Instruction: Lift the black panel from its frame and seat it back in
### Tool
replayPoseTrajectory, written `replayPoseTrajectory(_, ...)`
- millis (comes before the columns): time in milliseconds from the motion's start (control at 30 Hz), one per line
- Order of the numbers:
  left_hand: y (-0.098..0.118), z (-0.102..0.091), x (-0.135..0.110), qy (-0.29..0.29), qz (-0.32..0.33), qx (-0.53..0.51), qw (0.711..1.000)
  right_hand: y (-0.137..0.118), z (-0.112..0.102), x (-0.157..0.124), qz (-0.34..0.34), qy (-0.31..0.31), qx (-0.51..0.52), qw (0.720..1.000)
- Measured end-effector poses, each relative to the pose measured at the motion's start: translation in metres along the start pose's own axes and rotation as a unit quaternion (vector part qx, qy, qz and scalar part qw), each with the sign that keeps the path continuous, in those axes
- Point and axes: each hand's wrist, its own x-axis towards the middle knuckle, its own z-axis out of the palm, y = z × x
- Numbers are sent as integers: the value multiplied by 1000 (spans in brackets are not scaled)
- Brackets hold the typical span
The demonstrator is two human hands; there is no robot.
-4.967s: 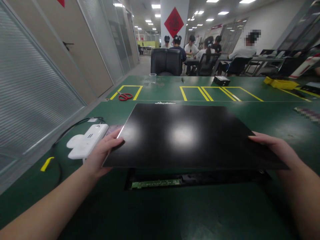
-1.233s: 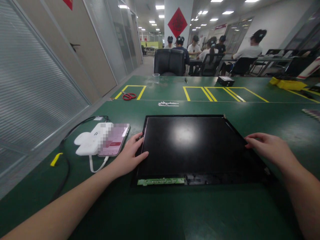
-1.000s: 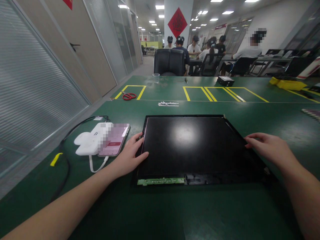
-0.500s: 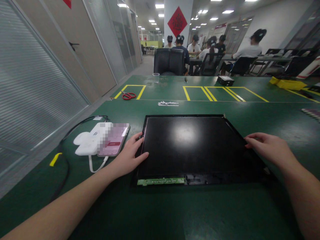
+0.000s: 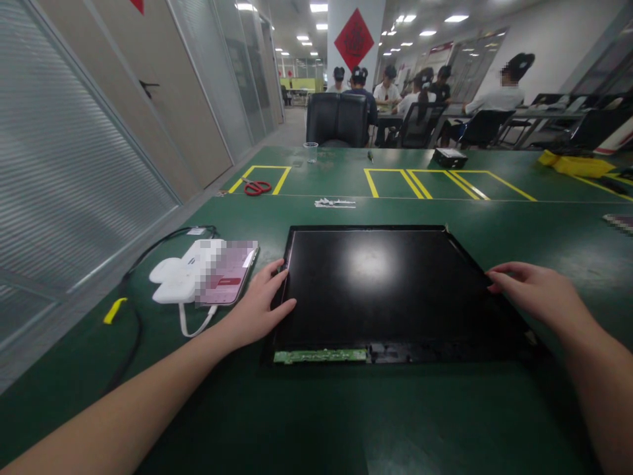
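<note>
The black panel (image 5: 376,297) lies between the open left hand (image 5: 260,303), touching its edge, and curled right hand (image 5: 537,290), grip unclear.

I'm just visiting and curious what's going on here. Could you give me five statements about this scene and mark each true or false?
1. The left hand is at the left edge of the black panel. True.
2. The scissors have blue handles. False: they are red.
3. A green circuit strip lies along the panel's near side. True.
4. The right hand is holding the phone. False: it is at the panel's right edge, and the phone lies to the panel's left.
5. The clear cup stands upright. True.
</note>
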Motion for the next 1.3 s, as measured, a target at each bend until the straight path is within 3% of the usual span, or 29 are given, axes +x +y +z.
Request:
replayPoseTrajectory(267,-2,3,-2,-1,5,-10,1000,-2,-1,-2,-3,3,2,1000)
replayPoseTrajectory(433,13,-18,-6,-5,56,-21,998,-1,-2,-2,-10,-1,4,1000)
replayPoseTrajectory(633,26,-53,-7,-145,194,-47,969,0,-2,0,-3,-6,11,1000)
replayPoseTrajectory(800,31,-58,-4,-193,197,-55,960,3,0,2,-8,-2,5,1000)
replayPoseTrajectory(1300,40,-61,-6,-187,233,-67,952,7,2,2,-24,13,4,1000)
